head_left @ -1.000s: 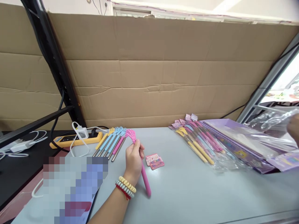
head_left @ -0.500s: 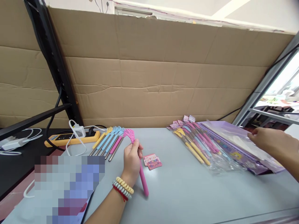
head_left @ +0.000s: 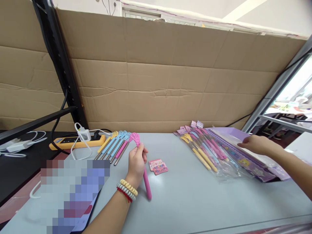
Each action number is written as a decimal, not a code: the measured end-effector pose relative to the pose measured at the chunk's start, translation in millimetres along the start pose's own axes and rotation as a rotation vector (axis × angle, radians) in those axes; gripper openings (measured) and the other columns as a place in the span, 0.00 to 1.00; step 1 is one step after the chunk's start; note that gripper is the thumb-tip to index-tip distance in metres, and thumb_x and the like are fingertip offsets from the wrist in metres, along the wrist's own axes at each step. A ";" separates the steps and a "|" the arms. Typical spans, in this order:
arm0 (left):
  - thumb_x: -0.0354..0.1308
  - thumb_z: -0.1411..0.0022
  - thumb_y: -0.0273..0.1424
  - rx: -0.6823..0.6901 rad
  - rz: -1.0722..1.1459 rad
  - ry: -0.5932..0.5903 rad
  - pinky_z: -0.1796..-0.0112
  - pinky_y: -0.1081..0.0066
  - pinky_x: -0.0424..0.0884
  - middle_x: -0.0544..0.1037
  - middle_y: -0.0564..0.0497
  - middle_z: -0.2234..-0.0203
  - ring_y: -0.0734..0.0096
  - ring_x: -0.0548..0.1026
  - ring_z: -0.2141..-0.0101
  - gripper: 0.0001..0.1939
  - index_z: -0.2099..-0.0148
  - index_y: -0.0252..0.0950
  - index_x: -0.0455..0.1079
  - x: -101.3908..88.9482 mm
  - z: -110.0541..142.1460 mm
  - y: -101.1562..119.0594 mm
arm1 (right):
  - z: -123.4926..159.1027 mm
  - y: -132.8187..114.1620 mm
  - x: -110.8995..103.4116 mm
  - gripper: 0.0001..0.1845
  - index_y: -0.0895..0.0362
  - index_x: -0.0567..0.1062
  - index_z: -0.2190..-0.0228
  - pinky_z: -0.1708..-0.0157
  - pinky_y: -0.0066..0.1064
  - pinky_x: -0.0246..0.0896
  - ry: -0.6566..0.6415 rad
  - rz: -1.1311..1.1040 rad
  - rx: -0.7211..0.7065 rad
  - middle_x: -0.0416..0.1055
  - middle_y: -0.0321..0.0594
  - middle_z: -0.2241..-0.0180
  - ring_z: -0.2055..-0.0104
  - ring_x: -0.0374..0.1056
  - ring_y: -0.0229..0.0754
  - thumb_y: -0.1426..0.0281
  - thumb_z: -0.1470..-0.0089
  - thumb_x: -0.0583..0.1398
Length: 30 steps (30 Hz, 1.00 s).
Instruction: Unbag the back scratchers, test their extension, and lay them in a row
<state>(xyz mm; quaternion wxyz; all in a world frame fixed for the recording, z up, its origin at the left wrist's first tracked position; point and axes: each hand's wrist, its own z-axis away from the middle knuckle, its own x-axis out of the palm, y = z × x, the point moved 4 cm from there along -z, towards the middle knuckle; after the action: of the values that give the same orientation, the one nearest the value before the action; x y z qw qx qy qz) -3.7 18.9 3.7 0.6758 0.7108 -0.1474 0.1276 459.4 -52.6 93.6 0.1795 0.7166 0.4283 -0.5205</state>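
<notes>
A pink back scratcher [head_left: 147, 187] is gripped in my left hand [head_left: 136, 162], its clawed head up past my thumb and its handle slanting down over the table. Just right of that hand lie small pink printed cards [head_left: 158, 166], partly overlapping. My right hand [head_left: 258, 145] is over the purple box [head_left: 224, 133], fingers bent and pressed together; what they hold, if anything, does not show. Clear plastic bags [head_left: 259, 157] lie in the box. Yellow, blue and pink back scratchers [head_left: 114, 146] form a row left of my left hand.
Bagged back scratchers [head_left: 204, 148] with card tops lie against the purple box. A yellow power strip [head_left: 78, 142] with white chargers stands at the back left. A blurred-out flat device [head_left: 84, 221] is at the front left. Cardboard [head_left: 156, 78] walls the table's back.
My right hand has moved left, farther over the purple box. My left hand keeps its hold on the pink back scratcher, nearly still. The view has shifted slightly.
</notes>
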 end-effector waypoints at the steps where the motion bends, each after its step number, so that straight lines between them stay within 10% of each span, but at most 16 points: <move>1: 0.55 0.46 0.46 -0.017 0.007 -0.010 0.81 0.76 0.53 0.59 0.57 0.89 0.79 0.57 0.84 0.20 0.78 0.34 0.64 0.6 0.0 -0.8 | 1.6 -2.9 2.5 0.10 0.61 0.76 0.81 0.75 0.36 0.51 -0.121 0.050 0.029 0.72 0.57 0.75 0.78 0.65 0.44 0.66 0.60 0.66; 8: 0.55 0.49 0.51 -0.113 0.108 -0.128 0.81 0.75 0.56 0.64 0.54 0.88 0.77 0.60 0.84 0.24 0.75 0.33 0.67 11.2 3.6 -4.3 | 69.8 -109.5 -5.2 0.23 0.62 0.75 0.61 0.71 0.34 0.54 -0.170 -0.071 -0.182 0.73 0.50 0.69 0.68 0.67 0.47 0.56 0.48 0.54; 16: 0.54 0.46 0.52 0.003 0.170 -0.202 0.70 0.72 0.65 0.74 0.47 0.74 0.72 0.69 0.73 0.26 0.65 0.31 0.72 11.5 1.1 -4.6 | 204.1 -277.7 15.8 0.20 0.58 0.72 0.71 0.75 0.27 0.50 -0.746 -0.604 -0.797 0.69 0.36 0.77 0.76 0.61 0.36 0.54 0.45 0.53; 30: 0.57 0.48 0.51 -0.124 -0.013 -0.340 0.76 0.73 0.63 0.72 0.48 0.75 0.75 0.68 0.78 0.25 0.67 0.31 0.75 15.5 6.7 1.7 | 237.0 -261.2 36.2 0.19 0.57 0.66 0.72 0.79 0.25 0.48 -0.823 -0.930 -0.556 0.60 0.33 0.78 0.78 0.53 0.33 0.54 0.42 0.50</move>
<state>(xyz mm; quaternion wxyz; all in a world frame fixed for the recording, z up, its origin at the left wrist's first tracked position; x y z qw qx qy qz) 9.8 11.6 10.9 0.6846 0.6801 -0.2623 -0.0081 113.3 -55.3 17.0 0.2628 0.1288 0.7066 -0.6443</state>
